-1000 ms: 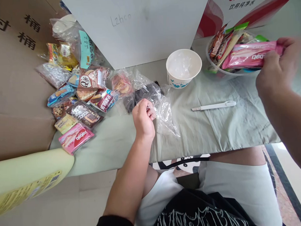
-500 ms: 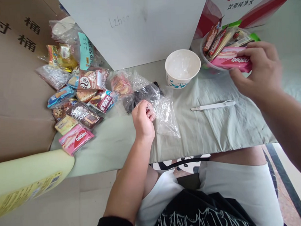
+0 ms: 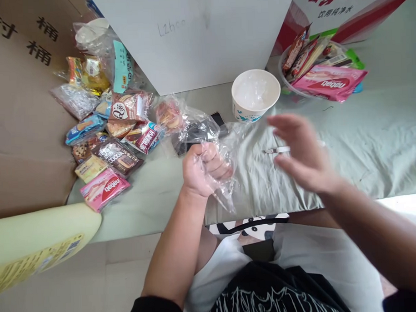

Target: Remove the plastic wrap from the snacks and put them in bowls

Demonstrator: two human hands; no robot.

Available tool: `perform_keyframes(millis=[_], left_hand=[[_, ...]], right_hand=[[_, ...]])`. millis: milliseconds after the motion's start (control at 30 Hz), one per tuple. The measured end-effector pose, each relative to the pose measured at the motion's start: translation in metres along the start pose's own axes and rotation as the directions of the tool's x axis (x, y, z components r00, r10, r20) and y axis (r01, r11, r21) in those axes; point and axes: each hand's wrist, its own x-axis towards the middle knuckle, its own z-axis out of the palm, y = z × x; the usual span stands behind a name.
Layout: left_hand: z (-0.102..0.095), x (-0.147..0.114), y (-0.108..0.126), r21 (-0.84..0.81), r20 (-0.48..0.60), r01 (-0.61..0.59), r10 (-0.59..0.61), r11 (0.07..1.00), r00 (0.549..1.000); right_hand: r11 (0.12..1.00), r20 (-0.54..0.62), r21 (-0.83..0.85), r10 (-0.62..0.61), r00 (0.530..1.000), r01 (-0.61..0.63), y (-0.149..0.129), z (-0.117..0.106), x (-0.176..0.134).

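My left hand (image 3: 206, 169) is closed around a clear plastic bag (image 3: 228, 148), which spreads over a dark phone (image 3: 217, 120) on the cloth. My right hand (image 3: 301, 155), slightly blurred, hangs with fingers apart and nothing in them, over a white craft knife (image 3: 279, 150) that it partly hides. A pink wafer packet (image 3: 330, 82) lies on top of other snacks in a clear plastic tub (image 3: 287, 86) at the right. Behind my hands stands a white paper bowl (image 3: 249, 110) with clear plastic inside.
A heap of wrapped snacks (image 3: 117, 159) lies at the left against a cardboard box (image 3: 26, 126). At the back stands a white box (image 3: 197, 42). A yellow rounded object (image 3: 43, 239) is at the lower left, beside the table cloth's (image 3: 138, 208) front edge.
My right hand has let go of the pink wafer packet on the tub and moved left, toward the middle. My left hand has gathered up more of the plastic bag, lifting it somewhat.
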Motion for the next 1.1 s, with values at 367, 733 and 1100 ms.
perform_keyframes(millis=[367,733,1100], left_hand=[[-0.041,-0.005,-0.012,0.047,0.362,0.323,-0.318,0.945,0.876],[-0.020,-0.003,0.011,-0.031,0.246,-0.027,0.034,0.999,0.969],[0.009,-0.023,-0.045,0.505,0.244,-0.150,0.026,0.850,0.969]], right_hand=[[0.870,0.330,0.446,0.061,0.942,-0.212,0.018,0.085,0.002],[0.779,-0.285,0.584,0.459,0.841,-0.227,-0.005,0.053,-0.018],[0.708,-0.487,0.702,0.560,0.670,-0.081,0.007,0.052,-0.058]])
